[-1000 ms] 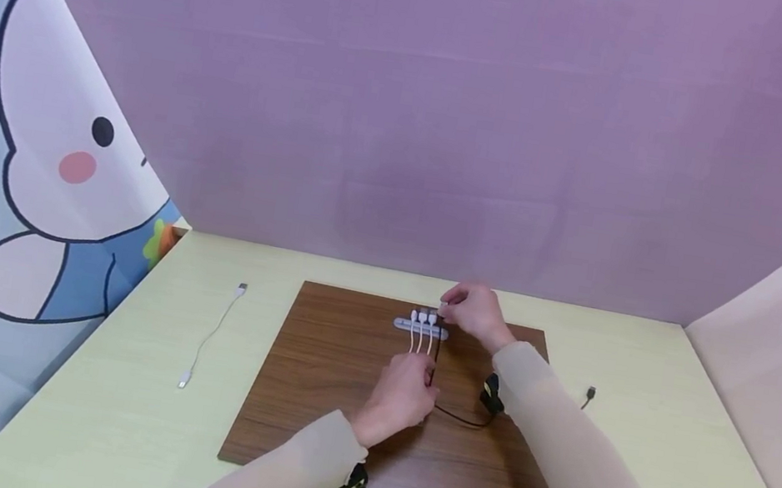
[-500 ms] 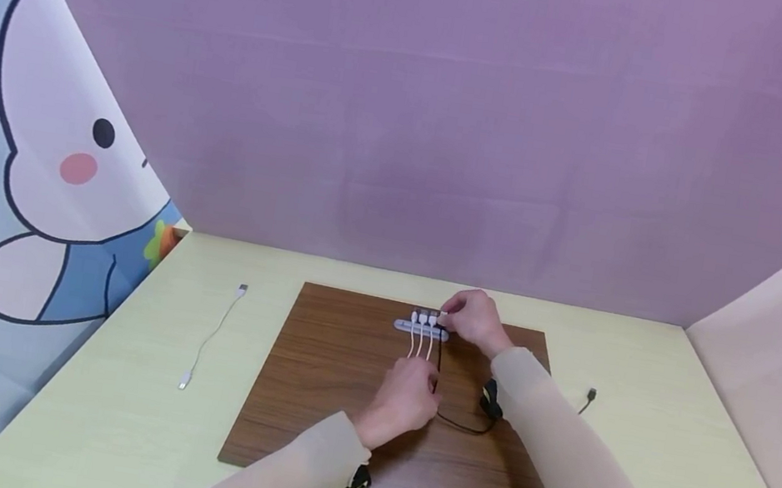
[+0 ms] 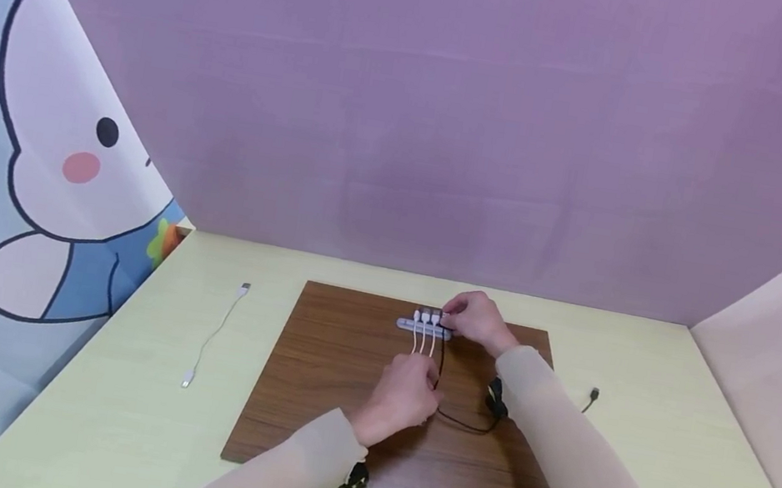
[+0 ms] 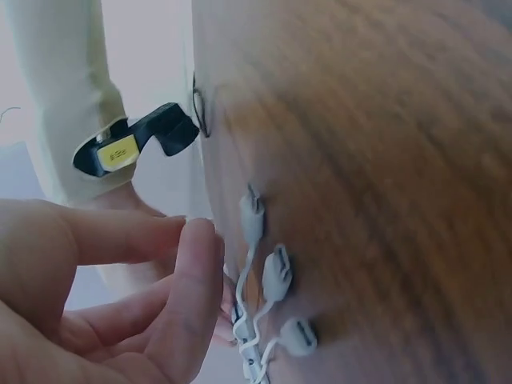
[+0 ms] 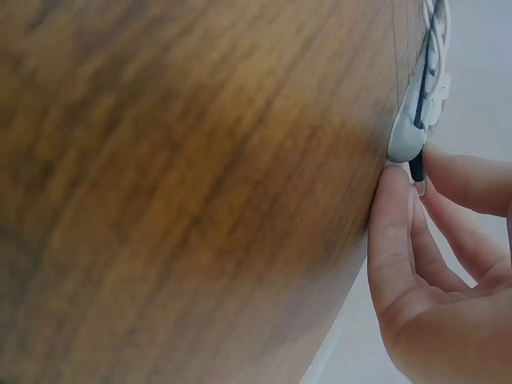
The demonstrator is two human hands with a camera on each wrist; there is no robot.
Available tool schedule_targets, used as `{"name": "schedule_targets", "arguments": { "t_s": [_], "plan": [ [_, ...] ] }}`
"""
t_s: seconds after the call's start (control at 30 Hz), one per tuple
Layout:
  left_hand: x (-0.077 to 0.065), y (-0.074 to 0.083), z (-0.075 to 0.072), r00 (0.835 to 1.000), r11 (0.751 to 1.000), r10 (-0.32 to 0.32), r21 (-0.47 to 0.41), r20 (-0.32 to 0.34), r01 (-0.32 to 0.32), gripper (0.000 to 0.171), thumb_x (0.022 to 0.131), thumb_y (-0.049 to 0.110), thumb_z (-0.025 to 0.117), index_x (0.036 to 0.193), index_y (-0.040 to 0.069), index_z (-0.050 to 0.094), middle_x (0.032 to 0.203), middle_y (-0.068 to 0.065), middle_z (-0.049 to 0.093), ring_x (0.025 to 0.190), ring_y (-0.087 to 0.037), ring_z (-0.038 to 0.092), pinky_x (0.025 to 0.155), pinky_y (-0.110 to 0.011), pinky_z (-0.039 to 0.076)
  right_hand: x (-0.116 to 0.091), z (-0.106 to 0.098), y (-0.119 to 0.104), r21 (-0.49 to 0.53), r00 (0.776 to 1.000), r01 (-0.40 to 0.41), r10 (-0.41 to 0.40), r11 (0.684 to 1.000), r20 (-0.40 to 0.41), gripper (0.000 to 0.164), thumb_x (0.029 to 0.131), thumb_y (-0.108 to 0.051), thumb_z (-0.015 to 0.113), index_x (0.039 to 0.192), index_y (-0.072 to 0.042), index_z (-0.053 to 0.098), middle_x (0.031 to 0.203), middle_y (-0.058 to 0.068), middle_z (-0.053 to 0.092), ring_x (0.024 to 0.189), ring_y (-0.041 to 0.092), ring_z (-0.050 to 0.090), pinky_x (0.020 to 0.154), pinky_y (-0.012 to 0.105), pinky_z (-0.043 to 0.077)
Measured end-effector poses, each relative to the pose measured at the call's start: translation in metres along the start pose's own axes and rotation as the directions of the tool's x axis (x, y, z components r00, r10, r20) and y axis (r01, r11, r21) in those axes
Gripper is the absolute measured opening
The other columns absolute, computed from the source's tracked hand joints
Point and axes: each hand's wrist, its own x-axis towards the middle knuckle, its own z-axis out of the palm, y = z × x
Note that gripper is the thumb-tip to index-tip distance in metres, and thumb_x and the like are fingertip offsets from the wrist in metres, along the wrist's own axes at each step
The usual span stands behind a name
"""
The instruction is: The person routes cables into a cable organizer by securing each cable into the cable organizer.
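Note:
My right hand (image 3: 476, 320) is at the right end of a grey cable holder (image 3: 403, 324), pinching the plug end of a black cable (image 5: 417, 164) between thumb and fingers. The black cable runs from the holder down toward my left hand (image 3: 403, 389), whose thumb and index finger meet in a pinch around it. Those fingertips cover the pinched stretch in the left wrist view. Three white cables (image 3: 423, 338) sit side by side in the holder. Their lower plugs (image 4: 278, 272) lie on the brown wooden board (image 3: 327, 369), beside my left fingers.
A short white USB cable (image 3: 217, 330) lies on the pale table (image 3: 131, 408) left of the board. Past the board's right edge, a black plug (image 3: 594, 393) pokes out from behind the right sleeve (image 3: 580, 449). A purple curtain (image 3: 411, 112) hangs behind the table.
The right hand has come slightly down toward the holder with the black plug. My left hand stays almost where it was, and the black cable's loop has shifted slightly.

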Motion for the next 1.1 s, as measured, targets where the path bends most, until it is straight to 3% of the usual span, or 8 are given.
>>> {"name": "schedule_targets", "arguments": {
  "t_s": [0.1, 0.23, 0.33, 0.5, 0.77, 0.93, 1.1],
  "plan": [
    [-0.001, -0.001, -0.008, 1.000, 0.998, -0.012, -0.058, 0.017, 0.013, 0.005, 0.088, 0.003, 0.073, 0.085, 0.000, 0.071, 0.064, 0.000, 0.061, 0.045, -0.010, 0.055, 0.045, -0.025, 0.045, -0.001, 0.000, 0.001, -0.001, 1.000, 0.007, -0.007, 1.000, 0.001, 0.022, 0.094, -0.007, 0.071, 0.114, 0.002, 0.070, 0.101, 0.015, 0.066, 0.084, 0.022, 0.066, 0.073, 0.031, 0.058],
    [-0.003, -0.004, -0.019, 1.000, 0.998, -0.018, -0.064, 0.009, 0.018, 0.004, 0.088, 0.004, 0.073, 0.089, 0.001, 0.073, 0.070, 0.001, 0.065, 0.050, -0.009, 0.058, 0.051, -0.025, 0.050, -0.003, 0.000, 0.002, -0.014, 1.000, 0.026, -0.026, 1.000, -0.006, 0.023, 0.094, -0.006, 0.069, 0.115, 0.003, 0.068, 0.099, 0.016, 0.066, 0.079, 0.021, 0.067, 0.069, 0.029, 0.058],
    [-0.004, -0.009, -0.028, 1.000, 1.000, 0.007, -0.020, -0.012, -0.007, 0.004, 0.086, 0.004, 0.073, 0.089, 0.001, 0.074, 0.070, 0.002, 0.066, 0.058, -0.008, 0.059, 0.058, -0.026, 0.051, -0.006, -0.001, 0.001, -0.029, 0.999, 0.039, -0.040, 0.999, -0.008, 0.023, 0.093, -0.005, 0.068, 0.115, 0.004, 0.067, 0.098, 0.016, 0.067, 0.076, 0.020, 0.068, 0.067, 0.030, 0.057],
    [-0.004, -0.016, -0.046, 0.999, 0.998, 0.042, 0.047, -0.026, -0.040, 0.004, 0.086, 0.006, 0.072, 0.088, 0.004, 0.075, 0.070, 0.003, 0.064, 0.061, -0.009, 0.058, 0.059, -0.027, 0.050, -0.012, -0.004, 0.001, -0.076, 0.998, 0.057, -0.057, 0.995, -0.003, 0.023, 0.093, -0.005, 0.068, 0.115, 0.003, 0.067, 0.098, 0.016, 0.068, 0.076, 0.020, 0.067, 0.067, 0.030, 0.057],
    [-0.001, -0.026, -0.071, 1.000, 0.999, 0.003, 0.053, -0.016, -0.002, 0.014, 0.091, 0.008, 0.070, 0.102, 0.000, 0.073, 0.080, -0.001, 0.067, 0.064, -0.013, 0.061, 0.060, -0.029, 0.052, -0.017, -0.011, -0.001, -0.127, 0.996, 0.091, -0.090, 0.988, 0.014, 0.019, 0.096, -0.006, 0.066, 0.113, 0.001, 0.068, 0.097, 0.014, 0.068, 0.078, 0.020, 0.065, 0.066, 0.030, 0.055],
    [0.008, -0.035, -0.086, 0.999, 0.993, 0.001, 0.120, -0.048, 0.005, 0.014, 0.096, 0.012, 0.065, 0.105, 0.002, 0.071, 0.081, -0.002, 0.066, 0.061, -0.013, 0.060, 0.056, -0.030, 0.051, -0.020, -0.014, -0.005, -0.150, 0.993, 0.119, -0.115, 0.982, 0.033, 0.021, 0.095, -0.006, 0.067, 0.114, 0.002, 0.068, 0.099, 0.013, 0.069, 0.080, 0.020, 0.065, 0.068, 0.032, 0.055],
    [0.018, -0.046, -0.101, 0.995, 0.972, 0.022, 0.236, -0.097, 0.001, 0.015, 0.098, 0.012, 0.063, 0.106, 0.004, 0.071, 0.084, -0.003, 0.067, 0.061, -0.012, 0.059, 0.054, -0.029, 0.050, -0.023, -0.012, -0.011, -0.151, 0.986, 0.162, -0.155, 0.975, 0.061, 0.024, 0.096, -0.005, 0.066, 0.118, 0.003, 0.066, 0.103, 0.013, 0.069, 0.085, 0.021, 0.065, 0.074, 0.036, 0.055]
  ]
}}
